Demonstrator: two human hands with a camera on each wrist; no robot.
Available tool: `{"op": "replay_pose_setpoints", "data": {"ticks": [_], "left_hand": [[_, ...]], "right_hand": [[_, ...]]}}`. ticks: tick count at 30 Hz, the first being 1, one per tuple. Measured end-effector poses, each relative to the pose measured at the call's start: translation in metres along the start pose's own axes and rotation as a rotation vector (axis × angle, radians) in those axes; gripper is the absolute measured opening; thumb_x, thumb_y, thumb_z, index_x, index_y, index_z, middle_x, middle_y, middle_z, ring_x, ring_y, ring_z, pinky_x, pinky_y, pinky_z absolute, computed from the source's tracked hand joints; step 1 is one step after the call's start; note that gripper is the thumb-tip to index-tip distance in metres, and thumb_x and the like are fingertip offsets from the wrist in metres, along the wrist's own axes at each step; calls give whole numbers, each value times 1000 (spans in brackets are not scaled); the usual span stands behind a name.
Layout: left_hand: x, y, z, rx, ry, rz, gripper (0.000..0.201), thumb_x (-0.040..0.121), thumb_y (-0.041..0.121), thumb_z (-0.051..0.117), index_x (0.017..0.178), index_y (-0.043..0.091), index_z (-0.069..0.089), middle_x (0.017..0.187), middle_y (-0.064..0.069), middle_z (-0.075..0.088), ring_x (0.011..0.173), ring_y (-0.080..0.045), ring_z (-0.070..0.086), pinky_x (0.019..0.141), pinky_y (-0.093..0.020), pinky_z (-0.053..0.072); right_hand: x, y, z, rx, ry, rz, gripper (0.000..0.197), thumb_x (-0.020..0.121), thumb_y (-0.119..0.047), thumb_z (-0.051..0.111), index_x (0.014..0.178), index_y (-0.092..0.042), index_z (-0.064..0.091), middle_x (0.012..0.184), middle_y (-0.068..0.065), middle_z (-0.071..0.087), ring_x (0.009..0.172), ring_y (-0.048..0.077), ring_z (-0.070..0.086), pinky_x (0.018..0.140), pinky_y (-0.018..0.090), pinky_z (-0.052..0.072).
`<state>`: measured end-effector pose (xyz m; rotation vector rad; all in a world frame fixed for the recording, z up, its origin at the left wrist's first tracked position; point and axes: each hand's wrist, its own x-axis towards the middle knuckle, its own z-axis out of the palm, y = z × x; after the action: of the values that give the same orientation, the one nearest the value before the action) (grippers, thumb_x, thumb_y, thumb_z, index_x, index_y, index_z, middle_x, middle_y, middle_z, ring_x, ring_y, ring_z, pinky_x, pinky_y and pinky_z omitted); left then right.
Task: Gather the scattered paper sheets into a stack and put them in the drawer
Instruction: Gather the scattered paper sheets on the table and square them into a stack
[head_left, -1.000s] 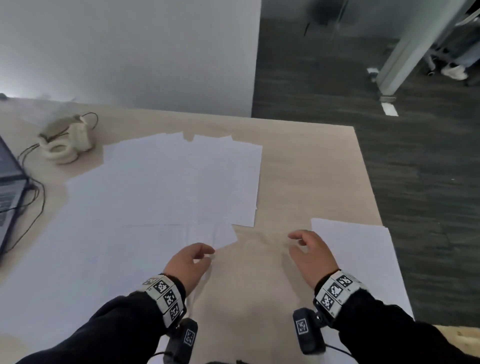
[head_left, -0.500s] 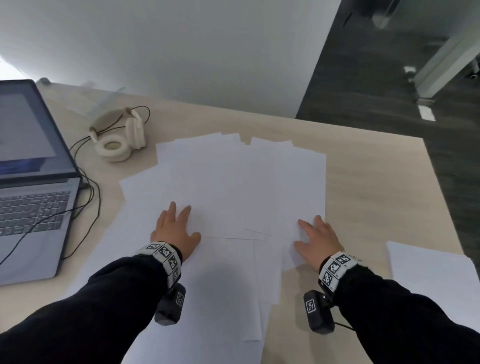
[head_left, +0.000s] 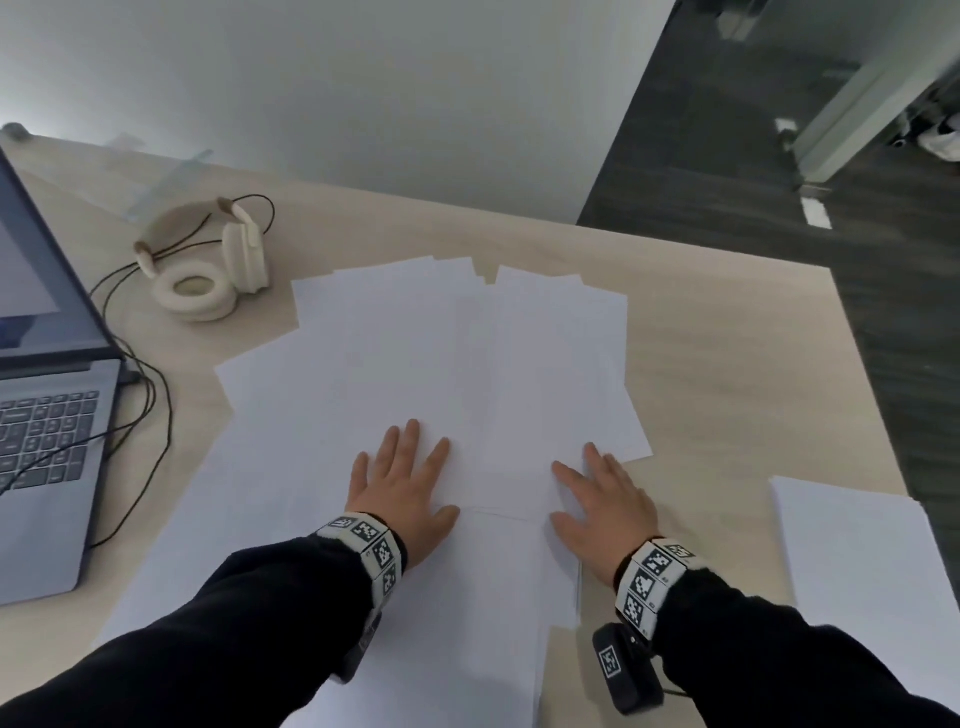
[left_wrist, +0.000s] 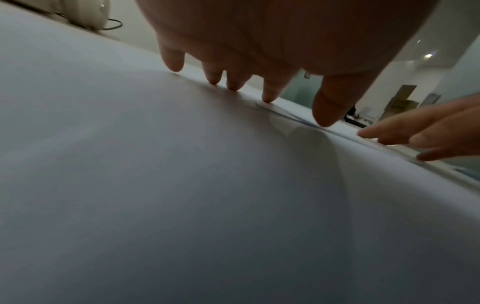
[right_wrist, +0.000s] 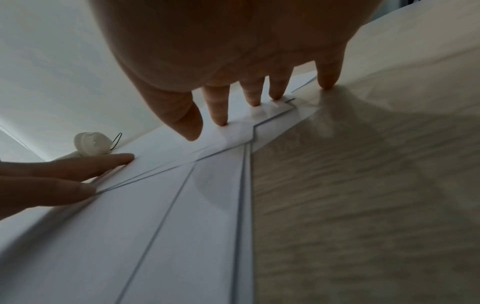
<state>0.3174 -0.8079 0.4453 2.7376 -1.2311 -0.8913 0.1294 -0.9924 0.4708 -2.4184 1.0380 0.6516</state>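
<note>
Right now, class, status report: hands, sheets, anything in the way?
Left hand and right hand flat on sheets. Sheets overlapping, unstacked. Extra sheet apart, right. Headphones, laptop alongside.

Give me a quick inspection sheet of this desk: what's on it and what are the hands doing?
Surface: pale wooden desk, bare at its right.
Job's things: white sheets fanned and overlapping mid-desk; separate pile near the right edge; no drawer seen.
Clutter: open laptop at left; cream headphones behind the sheets.
Hands: left hand and right hand flat on the sheets, fingers straight; right little finger on bare desk.
Cables: dark cable beside the laptop; headphone cord.
Surroundings: white wall, dark floor at right.
</note>
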Motion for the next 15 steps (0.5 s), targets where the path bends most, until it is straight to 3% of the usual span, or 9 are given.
{"op": "replay_pose_setpoints", "data": {"ticks": [3, 7, 10, 15], "left_hand": [[-1, 6, -5, -70, 2, -23, 83, 88, 59, 43, 153, 42, -4, 163, 6, -23, 150, -19, -19, 122, -47, -3], [5, 4, -23, -198, 36, -173, 83, 88, 53, 47, 155, 37, 1, 165, 1, -15, 152, -20, -13, 123, -46, 6], [6, 8, -23, -153, 4, -108, 84, 89, 51, 46, 155, 34, -2, 165, 3, -14, 152, -20, -13, 122, -45, 5], [0, 19, -14, -86, -23, -37, 87, 86, 51, 46, 155, 33, -4, 164, 5, -15, 152, -20, -13, 122, -46, 5]], "right_hand": [[-6, -5, -1, 36, 41, 4, 60, 90, -55, 42, 146, -48, 24, 163, -14, 1, 150, 15, 4, 119, 42, 18], [0, -6, -6, 345, 162, 139, 58, 89, -44, 52, 145, -35, 37, 160, -6, 22, 146, 20, 21, 118, 40, 24], [9, -10, -17, 620, 194, 220, 55, 90, -35, 56, 142, -25, 43, 152, -1, 39, 140, 20, 36, 115, 38, 30], [15, -16, -27, 853, 150, 299, 55, 90, -32, 56, 143, -25, 41, 152, 3, 38, 136, 20, 41, 109, 37, 37]]}}
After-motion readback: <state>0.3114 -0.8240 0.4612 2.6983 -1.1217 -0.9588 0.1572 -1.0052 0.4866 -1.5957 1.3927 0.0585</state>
